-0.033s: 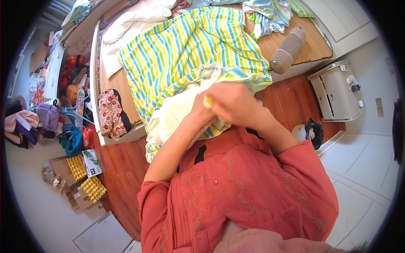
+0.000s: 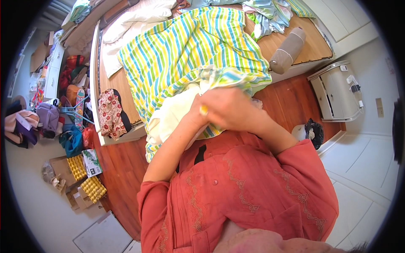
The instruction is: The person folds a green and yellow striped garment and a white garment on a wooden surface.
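A duvet cover (image 2: pixel 190 42) striped in yellow, green, blue and white is spread over the bed, its near end hanging off the front edge. A cream quilt (image 2: pixel 173 111) bulges out of the bunched cloth at the near end. My left hand (image 2: pixel 196 110) is closed on the gathered cloth, partly hidden behind my right hand. My right hand (image 2: pixel 232 109), a little blurred, is closed on the cover's edge right beside it. A small yellow spot shows by the right thumb; I cannot make out what it is.
A grey-brown bolster (image 2: pixel 288 50) lies on the bare bed boards at right, a floral cloth (image 2: pixel 112 113) at left. White bedding (image 2: pixel 135 25) and crumpled bedclothes (image 2: pixel 270 17) lie farther back. A beige cabinet (image 2: pixel 333 92) and a black bin bag (image 2: pixel 314 133) stand right, egg trays (image 2: pixel 93 189) left.
My right hand has moved slightly down and to the left, closer to my left hand. The striped cloth just beyond it has shifted a little.
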The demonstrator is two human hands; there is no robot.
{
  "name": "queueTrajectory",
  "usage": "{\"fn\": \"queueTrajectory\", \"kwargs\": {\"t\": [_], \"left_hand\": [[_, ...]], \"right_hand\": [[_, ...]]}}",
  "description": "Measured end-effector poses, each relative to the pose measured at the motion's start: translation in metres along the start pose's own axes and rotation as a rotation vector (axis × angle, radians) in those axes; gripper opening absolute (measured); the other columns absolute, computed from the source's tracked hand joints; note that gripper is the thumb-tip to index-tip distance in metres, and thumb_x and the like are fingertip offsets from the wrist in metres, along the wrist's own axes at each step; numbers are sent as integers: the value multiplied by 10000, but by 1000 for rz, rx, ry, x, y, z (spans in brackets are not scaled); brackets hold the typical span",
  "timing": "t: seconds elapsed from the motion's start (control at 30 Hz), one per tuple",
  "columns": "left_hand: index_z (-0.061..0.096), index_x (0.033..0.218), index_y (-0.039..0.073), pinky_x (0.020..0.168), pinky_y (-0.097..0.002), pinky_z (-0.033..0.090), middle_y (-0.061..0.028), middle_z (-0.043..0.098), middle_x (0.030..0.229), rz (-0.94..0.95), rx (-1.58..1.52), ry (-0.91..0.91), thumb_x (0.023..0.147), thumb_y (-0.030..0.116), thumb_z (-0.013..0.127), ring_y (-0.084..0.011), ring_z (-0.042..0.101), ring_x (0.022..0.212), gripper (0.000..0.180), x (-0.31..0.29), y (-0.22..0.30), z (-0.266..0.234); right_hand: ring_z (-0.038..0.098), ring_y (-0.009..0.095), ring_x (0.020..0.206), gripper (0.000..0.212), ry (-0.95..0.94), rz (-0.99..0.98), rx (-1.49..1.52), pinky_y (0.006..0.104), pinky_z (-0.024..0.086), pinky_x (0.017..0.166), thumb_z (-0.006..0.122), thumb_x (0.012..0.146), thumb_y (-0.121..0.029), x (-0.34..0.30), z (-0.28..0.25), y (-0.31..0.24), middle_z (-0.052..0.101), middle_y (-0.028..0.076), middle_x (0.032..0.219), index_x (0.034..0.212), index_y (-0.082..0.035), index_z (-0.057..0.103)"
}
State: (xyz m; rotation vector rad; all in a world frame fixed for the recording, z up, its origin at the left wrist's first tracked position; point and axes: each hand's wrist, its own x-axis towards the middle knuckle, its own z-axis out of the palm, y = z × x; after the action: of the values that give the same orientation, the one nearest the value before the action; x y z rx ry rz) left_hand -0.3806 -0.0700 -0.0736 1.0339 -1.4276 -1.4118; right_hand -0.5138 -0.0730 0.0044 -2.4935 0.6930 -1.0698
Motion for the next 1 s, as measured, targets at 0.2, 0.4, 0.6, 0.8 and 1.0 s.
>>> {"fn": "queueTrajectory", "kwargs": {"t": [0.2,0.4,0.6,0.8,1.0], "left_hand": [[540,1144,100,814,-381,482,-123,599,1047,-106,-430,-28,835,198,607,-305,590,974,331,-14,22,0],[511,1193,91,854,-365,469,-109,572,1116,-78,-589,-40,867,201,574,-278,570,1021,349,-33,35,-16],[482,1242,83,893,-349,456,-95,546,1186,-113,-703,-87,900,204,541,-250,549,1067,367,-31,43,-28],[453,1291,75,933,-333,443,-81,519,1256,-6,-111,-157,933,207,508,-223,529,1114,386,-30,57,-24],[429,1332,68,966,-320,432,-69,497,1314,170,316,-103,960,209,480,-200,512,1152,401,-44,65,-2]], "right_hand": [[588,281,719,191,-418,-66,1,371,491,613,613,755,-96,6,24,-37,564,127,815,921,-20,560],[597,223,710,233,247,-282,393,331,473,606,610,698,55,4,-30,-46,578,73,738,921,-8,638],[535,133,687,260,267,233,242,253,433,593,600,808,-3,-19,-31,9,532,85,892,1064,-1,558],[562,196,794,238,102,336,315,294,467,693,555,801,62,-32,-25,23,552,107,902,1033,11,561],[537,217,1089,392,191,269,625,313,411,935,563,865,-56,-24,-26,15,565,142,1166,1241,30,496]]}}
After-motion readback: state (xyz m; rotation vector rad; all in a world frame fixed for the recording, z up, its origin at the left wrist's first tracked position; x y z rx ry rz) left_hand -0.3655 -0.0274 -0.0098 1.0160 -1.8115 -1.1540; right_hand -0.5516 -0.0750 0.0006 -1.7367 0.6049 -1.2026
